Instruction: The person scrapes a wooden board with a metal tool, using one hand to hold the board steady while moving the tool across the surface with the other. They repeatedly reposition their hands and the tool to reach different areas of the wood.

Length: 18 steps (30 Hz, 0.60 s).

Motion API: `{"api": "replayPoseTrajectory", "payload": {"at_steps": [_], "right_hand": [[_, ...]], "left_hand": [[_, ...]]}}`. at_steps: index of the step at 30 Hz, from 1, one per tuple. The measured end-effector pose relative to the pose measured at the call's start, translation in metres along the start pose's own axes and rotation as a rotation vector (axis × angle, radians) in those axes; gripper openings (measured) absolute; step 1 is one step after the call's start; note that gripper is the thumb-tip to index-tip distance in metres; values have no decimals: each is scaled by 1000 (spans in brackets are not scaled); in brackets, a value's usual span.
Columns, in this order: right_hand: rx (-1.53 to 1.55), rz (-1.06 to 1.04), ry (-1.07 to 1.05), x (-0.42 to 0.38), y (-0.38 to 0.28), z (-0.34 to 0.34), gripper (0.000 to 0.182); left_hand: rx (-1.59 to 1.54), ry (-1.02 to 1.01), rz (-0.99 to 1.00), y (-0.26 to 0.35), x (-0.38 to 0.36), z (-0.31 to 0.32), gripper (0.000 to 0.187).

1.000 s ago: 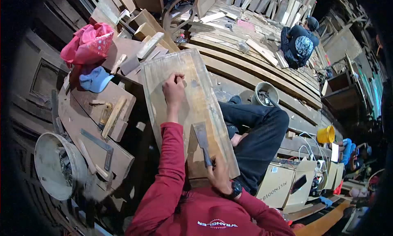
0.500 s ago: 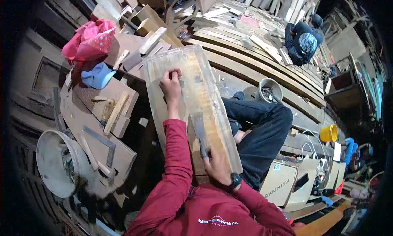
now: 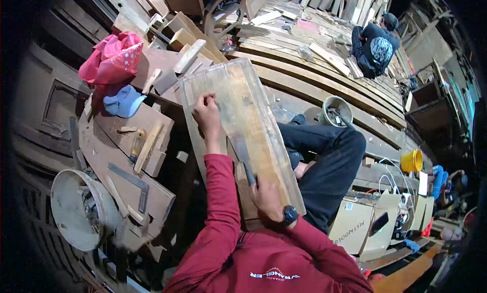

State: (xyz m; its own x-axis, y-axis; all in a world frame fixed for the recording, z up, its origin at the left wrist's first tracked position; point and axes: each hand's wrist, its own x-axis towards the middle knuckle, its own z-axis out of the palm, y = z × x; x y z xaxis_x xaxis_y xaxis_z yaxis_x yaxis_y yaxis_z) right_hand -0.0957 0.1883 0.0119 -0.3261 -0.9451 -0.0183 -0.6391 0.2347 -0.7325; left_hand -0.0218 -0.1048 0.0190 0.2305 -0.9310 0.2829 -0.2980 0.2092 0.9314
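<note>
A long wooden panel [image 3: 261, 135] lies lengthwise across my lap, its surface patchy with grey and yellowish brown. My right hand [image 3: 268, 195] is closed around the handle of a putty knife [image 3: 242, 153], whose flat blade points away from me, low over the panel and blurred by motion. Over the panel's left half is my left hand [image 3: 207, 115], its fingers curled together. I cannot tell whether something small is pinched in them.
To the left, a wooden bench [image 3: 101, 140] carries a metal square [image 3: 133, 180], a blue cap [image 3: 124, 101] and a pink bag [image 3: 112, 58]. A white bucket [image 3: 76, 212] stands below it. Another bucket [image 3: 336, 111] is beyond my knee. A person [image 3: 376, 44] sits among planks at the back right.
My left hand has come slightly nearer to me, with its fingers a little less tightly curled. The putty knife has shifted and its blade is more blurred. The whole view has tilted slightly.
</note>
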Motion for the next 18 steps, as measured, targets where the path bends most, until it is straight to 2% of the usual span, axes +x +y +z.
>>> {"api": "replayPoseTrajectory", "payload": {"at_steps": [2, 5, 6, 9, 10, 14, 17, 18], "right_hand": [[88, 0, 0, -36, 1, -17, 19], [48, 73, -50, -70, 10, -25, 20], [-20, 42, -33, -72, 19, -15, 21], [-4, 0, 21, -31, 5, -10, 17], [62, -158, 148, -5, 2, -7, 20], [115, -10, 173, 59, -9, 8, 23], [97, 67, 183, 35, -6, 5, 14], [88, 7, 241, 16, 16, 20, 13]], "left_hand": [[115, -17, 27, 1, -3, 1, 19], [108, -17, 3, 11, -7, 1, 20], [148, -26, -48, 18, -9, 1, 20], [119, -18, 26, 1, -6, 9, 20], [143, -20, 32, 1, -6, 9, 20], [190, -17, 54, 1, -5, 6, 20], [125, -13, 76, -3, -5, 6, 19], [126, -20, 48, -5, -4, 7, 19]]}}
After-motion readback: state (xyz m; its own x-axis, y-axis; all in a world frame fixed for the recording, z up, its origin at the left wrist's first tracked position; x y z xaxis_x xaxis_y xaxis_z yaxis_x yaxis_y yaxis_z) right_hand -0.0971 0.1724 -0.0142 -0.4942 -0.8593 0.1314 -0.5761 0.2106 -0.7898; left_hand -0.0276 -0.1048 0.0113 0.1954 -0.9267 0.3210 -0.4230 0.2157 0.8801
